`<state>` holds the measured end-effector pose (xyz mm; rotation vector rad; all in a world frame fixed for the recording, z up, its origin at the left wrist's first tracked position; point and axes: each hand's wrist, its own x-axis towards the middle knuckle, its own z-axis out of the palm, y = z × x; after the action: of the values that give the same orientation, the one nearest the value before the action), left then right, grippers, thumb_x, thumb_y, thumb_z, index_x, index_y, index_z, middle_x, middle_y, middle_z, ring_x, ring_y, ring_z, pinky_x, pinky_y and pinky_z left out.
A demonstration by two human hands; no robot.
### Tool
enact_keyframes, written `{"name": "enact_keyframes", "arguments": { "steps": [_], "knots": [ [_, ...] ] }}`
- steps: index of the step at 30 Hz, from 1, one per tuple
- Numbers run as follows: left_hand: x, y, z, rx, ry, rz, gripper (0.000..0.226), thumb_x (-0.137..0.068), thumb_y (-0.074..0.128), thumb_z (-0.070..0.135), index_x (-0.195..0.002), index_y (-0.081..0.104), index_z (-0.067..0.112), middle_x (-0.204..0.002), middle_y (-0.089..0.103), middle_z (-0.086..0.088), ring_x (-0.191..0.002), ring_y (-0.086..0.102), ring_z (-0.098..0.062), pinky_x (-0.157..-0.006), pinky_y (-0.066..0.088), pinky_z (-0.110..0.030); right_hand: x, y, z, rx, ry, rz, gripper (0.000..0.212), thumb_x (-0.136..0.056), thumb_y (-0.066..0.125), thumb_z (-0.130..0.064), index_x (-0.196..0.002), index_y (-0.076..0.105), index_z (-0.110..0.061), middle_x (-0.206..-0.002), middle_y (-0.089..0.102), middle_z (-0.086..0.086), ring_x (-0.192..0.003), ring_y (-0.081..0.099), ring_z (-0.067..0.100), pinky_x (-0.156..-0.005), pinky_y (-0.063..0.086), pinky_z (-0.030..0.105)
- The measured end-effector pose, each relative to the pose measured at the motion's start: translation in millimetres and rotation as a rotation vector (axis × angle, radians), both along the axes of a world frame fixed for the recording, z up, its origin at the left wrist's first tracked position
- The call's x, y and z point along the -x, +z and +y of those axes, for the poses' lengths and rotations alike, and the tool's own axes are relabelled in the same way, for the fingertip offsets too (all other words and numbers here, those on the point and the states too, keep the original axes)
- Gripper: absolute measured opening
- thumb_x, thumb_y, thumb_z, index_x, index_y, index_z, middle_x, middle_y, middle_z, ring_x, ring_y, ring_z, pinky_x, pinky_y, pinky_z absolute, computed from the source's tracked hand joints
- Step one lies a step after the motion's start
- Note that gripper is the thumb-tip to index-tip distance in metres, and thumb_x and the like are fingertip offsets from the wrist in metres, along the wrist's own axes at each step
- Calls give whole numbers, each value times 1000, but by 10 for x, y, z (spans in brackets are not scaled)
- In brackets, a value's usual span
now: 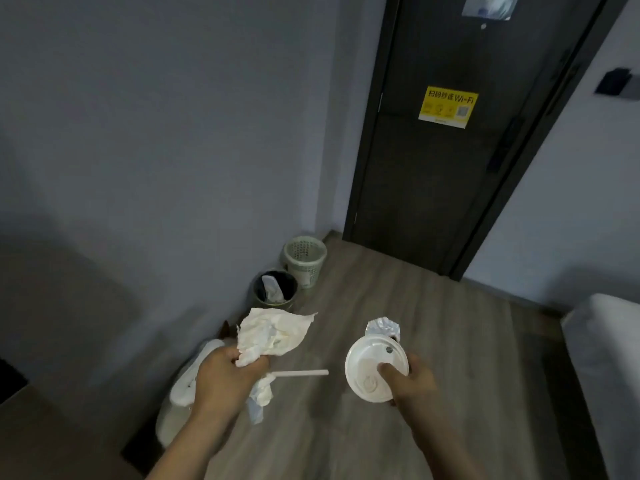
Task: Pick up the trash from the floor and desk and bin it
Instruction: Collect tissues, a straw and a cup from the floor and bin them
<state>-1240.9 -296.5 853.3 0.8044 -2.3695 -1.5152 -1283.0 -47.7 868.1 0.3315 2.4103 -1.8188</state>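
Note:
My left hand (227, 377) grips a bundle of crumpled white tissue paper (273, 336) together with a white straw (301, 373) that sticks out to the right. My right hand (414, 379) holds a white-lidded cup (372, 368), thumb pressed on the lid, with a crumpled silvery wrapper (383, 328) behind it. Ahead by the wall stands a dark bin (275, 289) lined with a black bag, with white trash inside. Both hands hover above the floor, short of that bin.
A pale green lattice basket (305, 259) stands just behind the dark bin. A dark door (446, 161) with a yellow sticker closes the far end. White slippers (187, 386) lie on the floor at left. A white bed edge (602, 358) is at right. Wooden floor (433, 323) lies between.

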Motion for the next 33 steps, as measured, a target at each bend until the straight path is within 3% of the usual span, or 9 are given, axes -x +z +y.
{"name": "enact_keyframes", "arguments": {
  "steps": [3, 7, 10, 12, 15, 22, 26, 30, 33],
  "knots": [
    [541, -12, -372, -17, -6, -33, 25, -74, 69, 14, -52, 63, 5, -44, 61, -1, -38, 52, -2, -42, 39, -14, 479, 105, -302, -56, 12, 11, 6, -72, 62, -25, -77, 64, -23, -73, 69, 2, -71, 66, 18, -56, 51, 33],
    [1128, -90, -724, -67, -12, -64, 30, -60, 63, 33, -53, 62, 4, -52, 64, -12, -57, 64, -31, -59, 52, -37, 1072, 82, -628, -86, 27, -10, 25, -65, 54, -35, -76, 64, -15, -71, 68, 7, -62, 63, 17, -50, 50, 33],
    [1462, -173, -865, -46, 18, -91, 28, -61, 67, 33, -51, 62, 8, -49, 62, -7, -50, 59, -21, -54, 48, -31, 1469, 15, -818, -89, 62, -44, 27, -71, 57, -33, -80, 65, -9, -74, 68, 14, -61, 62, 18, -46, 48, 26],
    [1695, -229, -955, -23, 27, -118, 30, -63, 72, 31, -44, 57, 13, -41, 54, 1, -42, 49, -9, -49, 41, -26, 1757, -72, -912, -91, 77, -74, 14, -82, 63, -23, -87, 65, -10, -77, 68, 13, -66, 65, 20, -45, 48, 23],
    [2093, -339, -1109, 18, 55, -153, 42, -65, 77, 29, -39, 46, 16, -35, 41, 6, -41, 40, -11, -46, 33, -26, 2223, -216, -1031, -91, 72, -88, 12, -84, 63, -8, -93, 64, -16, -83, 69, 6, -75, 66, 22, -56, 53, 33],
    [3205, -516, -1354, 68, 105, -137, 49, -69, 80, 23, -40, 41, 16, -33, 36, 7, -33, 33, -5, -37, 29, -16, 3523, -490, -1225, -48, 122, -126, 12, -85, 63, -9, -96, 63, -14, -85, 69, 10, -80, 65, 28, -74, 54, 46],
    [3821, -503, -1421, 111, 123, -175, 42, -66, 84, 25, -47, 49, 12, -44, 40, 6, -45, 36, -9, -42, 29, -18, 4280, -536, -1309, -24, 149, -176, 10, -85, 61, -2, -93, 63, -6, -82, 66, 16, -67, 61, 24, -57, 51, 36],
    [4298, -586, -1435, 91, 150, -220, 44, -69, 82, 19, -45, 45, 14, -42, 38, 8, -44, 34, -9, -45, 29, -20, 4882, -592, -1393, -35, 209, -209, 9, -86, 61, -4, -92, 62, -9, -87, 67, 14, -72, 63, 24, -61, 53, 37],
    [4544, -638, -1502, 45, 137, -288, 40, -58, 74, 40, -48, 52, 9, -46, 45, 2, -48, 40, -13, -50, 33, -25, 5211, -666, -1472, -47, 229, -241, 8, -87, 60, -7, -95, 62, -7, -91, 65, 15, -76, 64, 25, -54, 54, 31]
  ]
}}
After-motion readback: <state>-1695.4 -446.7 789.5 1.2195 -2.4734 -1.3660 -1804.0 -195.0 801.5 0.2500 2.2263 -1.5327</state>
